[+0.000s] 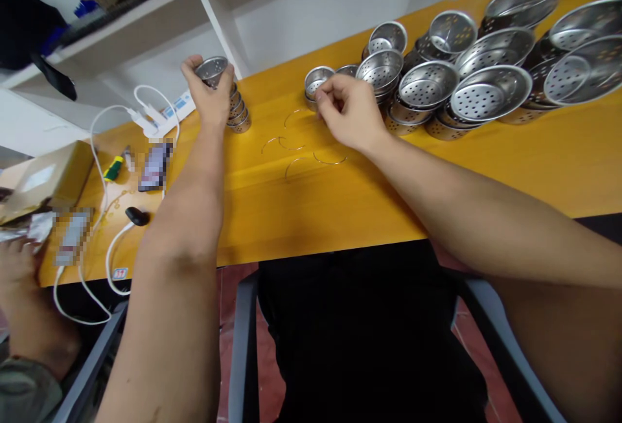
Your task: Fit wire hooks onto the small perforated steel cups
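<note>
My left hand (210, 96) is wrapped round the top of a tall stack of small perforated metal cups (239, 115) at the table's back edge. Fingers and thumb grip the rim of the uppermost cup (212, 70). My right hand (347, 109) has its fingertips pinched together beside a small perforated cup (318, 78); whatever they may hold is too small to make out. Several thin curved wires (330, 159) lie on the yellow wooden table (291, 216) between my hands.
Stacks of larger perforated metal bowls (429, 84) crowd the back right. At left are a power strip (172, 115) with white cables, two phones, a black mouse-like object (137, 216) and a cardboard box (58, 177). Another person's hand (17, 267) shows at the far left.
</note>
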Available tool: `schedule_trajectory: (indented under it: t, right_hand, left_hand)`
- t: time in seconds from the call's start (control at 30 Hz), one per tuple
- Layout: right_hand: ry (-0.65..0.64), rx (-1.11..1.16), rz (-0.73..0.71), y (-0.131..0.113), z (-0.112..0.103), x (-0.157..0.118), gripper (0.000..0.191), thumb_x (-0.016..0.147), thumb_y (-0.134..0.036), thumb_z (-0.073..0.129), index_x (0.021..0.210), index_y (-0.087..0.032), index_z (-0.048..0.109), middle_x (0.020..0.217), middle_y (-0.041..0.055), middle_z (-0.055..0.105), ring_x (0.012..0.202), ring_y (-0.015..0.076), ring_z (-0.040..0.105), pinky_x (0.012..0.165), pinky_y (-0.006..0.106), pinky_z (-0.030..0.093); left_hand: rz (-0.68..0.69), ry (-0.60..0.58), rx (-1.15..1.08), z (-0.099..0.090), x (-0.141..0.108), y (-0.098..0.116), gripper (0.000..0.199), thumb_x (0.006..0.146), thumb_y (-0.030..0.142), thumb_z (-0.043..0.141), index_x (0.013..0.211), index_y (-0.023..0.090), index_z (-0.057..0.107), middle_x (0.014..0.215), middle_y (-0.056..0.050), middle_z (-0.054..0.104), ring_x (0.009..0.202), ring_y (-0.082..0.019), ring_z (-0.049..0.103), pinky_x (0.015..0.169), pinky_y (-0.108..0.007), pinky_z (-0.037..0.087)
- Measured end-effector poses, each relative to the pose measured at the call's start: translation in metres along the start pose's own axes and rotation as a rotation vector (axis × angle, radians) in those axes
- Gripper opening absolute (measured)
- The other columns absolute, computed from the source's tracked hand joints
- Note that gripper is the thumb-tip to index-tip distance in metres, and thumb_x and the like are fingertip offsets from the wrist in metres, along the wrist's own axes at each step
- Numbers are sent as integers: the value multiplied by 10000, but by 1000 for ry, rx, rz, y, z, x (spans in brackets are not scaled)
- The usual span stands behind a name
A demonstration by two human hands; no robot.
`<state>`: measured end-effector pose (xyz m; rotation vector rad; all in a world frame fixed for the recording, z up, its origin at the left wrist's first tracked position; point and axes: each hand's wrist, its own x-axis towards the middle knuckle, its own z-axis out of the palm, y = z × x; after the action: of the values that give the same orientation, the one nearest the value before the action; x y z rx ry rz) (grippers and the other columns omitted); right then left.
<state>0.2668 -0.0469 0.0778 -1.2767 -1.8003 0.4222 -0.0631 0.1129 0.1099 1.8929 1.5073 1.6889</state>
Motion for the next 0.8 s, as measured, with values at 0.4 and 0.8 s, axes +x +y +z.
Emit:
schedule_trajectory:
  t: [0.4,0.8]
  right_hand:
    - [-143,-101,-37,-13,-11,-6,320,1260,-472,629,1318,-248,850,1173,139,883,1061,348,816,1050,490,659]
    - [-966,-309,11,-24,-53,0,108,1018,-170,886,1017,-232,798,940,3,842,793,217,730,751,365,483]
  left_hand:
    - [245,302,-79,-10,-13,61,1063,908,-143,1036,1585,201,292,1805,-171,447,1684,-138,530,1581,-314,394]
    - [-202,-401,-258,-9,-149,33,1125,665,1108,987,1356,251,752,1389,-146,899,1305,-315,869,1208,-497,691]
